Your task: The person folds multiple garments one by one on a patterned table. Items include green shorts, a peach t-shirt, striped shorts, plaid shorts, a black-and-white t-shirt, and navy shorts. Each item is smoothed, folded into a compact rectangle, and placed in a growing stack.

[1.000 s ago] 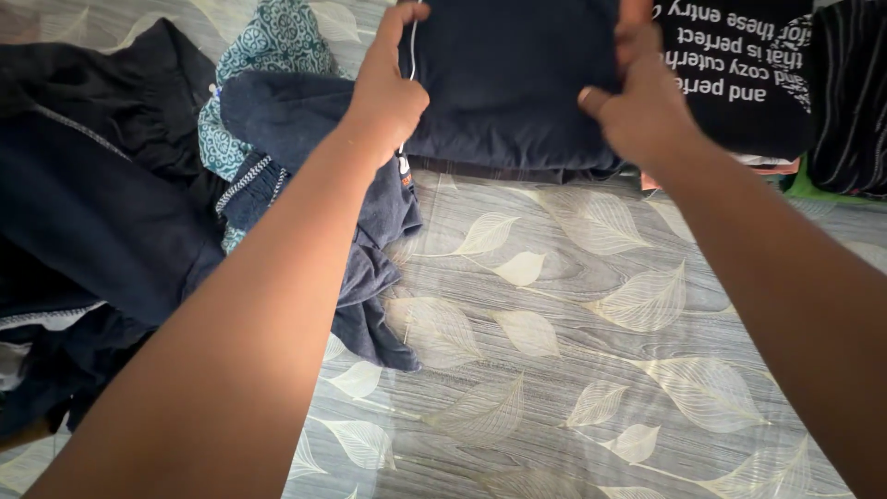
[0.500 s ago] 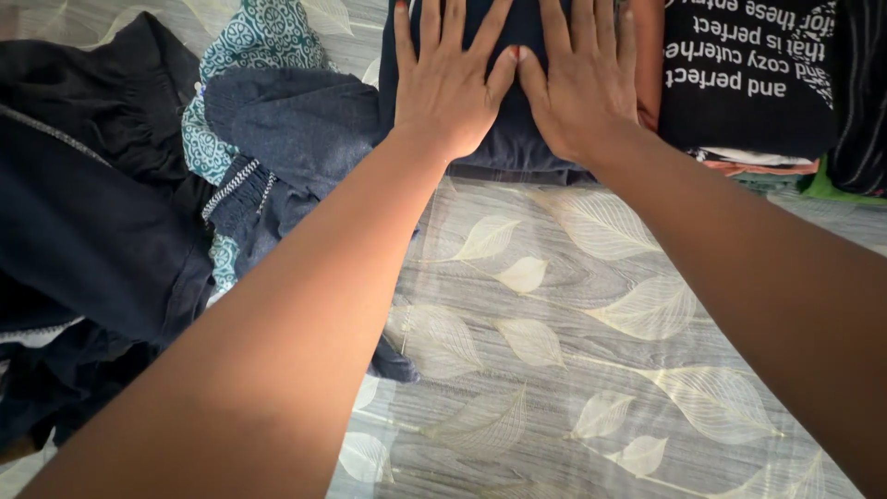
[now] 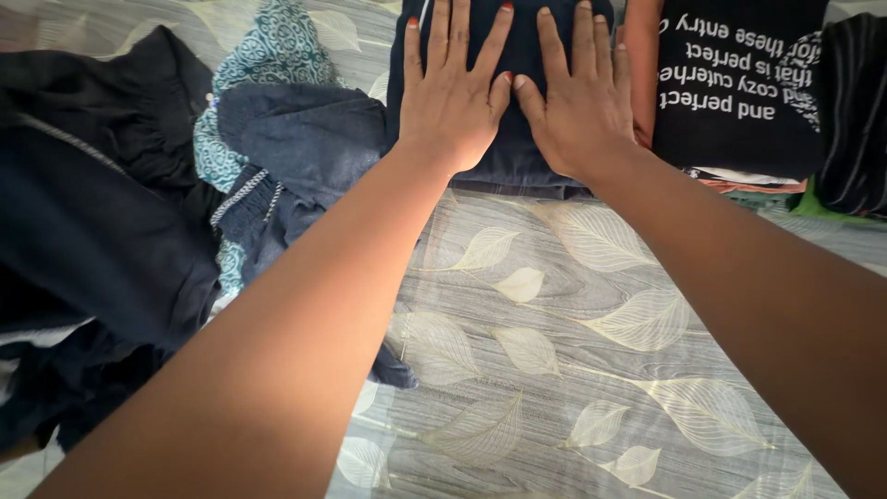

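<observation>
1. Far left of the fingers, a loose dark heap (image 3: 92,222) of soft, crumpled clothes lies on the sheet (image 3: 573,370), with a teal patterned cloth (image 3: 277,55) and a denim piece (image 3: 296,139) just beside the left hand.
2. Left hand (image 3: 453,102): fingers (image 3: 442,32) spread, palm flat on the folded navy garment (image 3: 513,162).
3. Right hand (image 3: 577,106): fingers (image 3: 584,37) spread flat too, thumb touching the left thumb; the garment lies under both palms, a smooth rectangle.
4. Right of the fingers sits a folded black shirt (image 3: 739,83) with white print, atop a stack.
5. The grey sheet has a leaf pattern.
</observation>
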